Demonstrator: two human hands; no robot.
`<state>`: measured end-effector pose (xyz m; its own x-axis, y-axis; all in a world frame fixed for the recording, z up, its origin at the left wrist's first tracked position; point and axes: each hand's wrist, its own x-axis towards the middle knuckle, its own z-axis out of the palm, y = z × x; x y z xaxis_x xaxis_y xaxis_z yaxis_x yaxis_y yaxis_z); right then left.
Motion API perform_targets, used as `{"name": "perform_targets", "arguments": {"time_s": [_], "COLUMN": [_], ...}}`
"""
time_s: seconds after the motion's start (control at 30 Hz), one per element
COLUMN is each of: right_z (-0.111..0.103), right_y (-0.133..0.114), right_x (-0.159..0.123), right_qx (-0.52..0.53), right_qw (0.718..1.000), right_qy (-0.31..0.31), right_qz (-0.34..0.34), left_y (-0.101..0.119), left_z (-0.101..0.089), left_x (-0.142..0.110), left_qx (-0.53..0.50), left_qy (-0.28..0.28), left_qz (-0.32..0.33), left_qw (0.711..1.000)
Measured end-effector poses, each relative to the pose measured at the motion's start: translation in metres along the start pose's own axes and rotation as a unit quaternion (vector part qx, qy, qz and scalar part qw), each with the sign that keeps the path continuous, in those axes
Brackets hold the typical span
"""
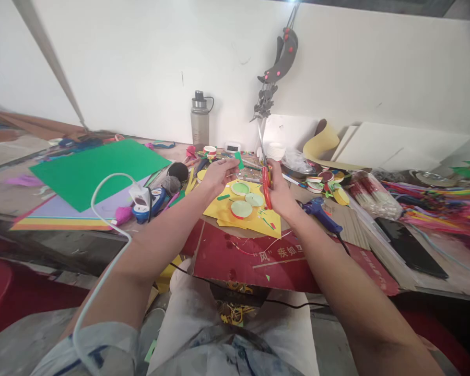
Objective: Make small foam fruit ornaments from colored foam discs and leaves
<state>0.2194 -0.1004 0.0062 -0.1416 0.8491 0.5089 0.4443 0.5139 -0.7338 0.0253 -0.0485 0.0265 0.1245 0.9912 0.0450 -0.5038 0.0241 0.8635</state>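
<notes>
My left hand [219,176] pinches a small piece of green paper [239,160] above the yellow sheets. In my right hand [277,189] are scissors with red handles [266,187], their blades pointing up and away from me. The blades and the green paper are apart. Below both hands lie yellow paper sheets [272,230], bearing several round discs with green faces, among them a red-rimmed disc [242,210]. A narrow green strip [223,197] and small paper scraps lie beside the discs.
A blue glue gun [323,214] and a black phone [411,248] lie to the right. On the left are a large green sheet [97,172] and a power strip [149,204] with a white cable. A bottle [200,122] stands by the wall; red board [250,261] lies at the front.
</notes>
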Motion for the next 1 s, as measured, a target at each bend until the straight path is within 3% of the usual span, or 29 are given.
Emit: {"name": "perform_targets", "arguments": {"time_s": [0.13,0.3,0.43,0.7,1.0], "right_z": [0.014,0.009,0.009,0.015,0.013], "right_y": [0.004,-0.004,-0.013,-0.009,-0.022], "right_x": [-0.006,-0.017,-0.019,-0.020,-0.022], "right_qx": [0.033,0.055,0.085,0.106,0.132], "right_qw": [0.998,0.991,0.986,0.983,0.979], "right_qy": [-0.001,-0.050,-0.088,-0.082,-0.091], "right_qz": [0.056,0.109,0.115,0.121,0.124], "left_y": [0.005,0.009,0.008,0.006,0.003], "left_z": [0.001,0.007,0.009,0.013,0.013], "left_x": [-0.002,-0.006,-0.006,-0.010,-0.010], "left_qx": [-0.022,-0.040,-0.049,-0.048,-0.047], "left_qy": [-0.007,0.007,0.013,0.006,-0.007], "left_qz": [0.002,0.006,0.014,0.009,0.004], "left_qw": [1.000,0.999,0.999,0.999,0.999]}}
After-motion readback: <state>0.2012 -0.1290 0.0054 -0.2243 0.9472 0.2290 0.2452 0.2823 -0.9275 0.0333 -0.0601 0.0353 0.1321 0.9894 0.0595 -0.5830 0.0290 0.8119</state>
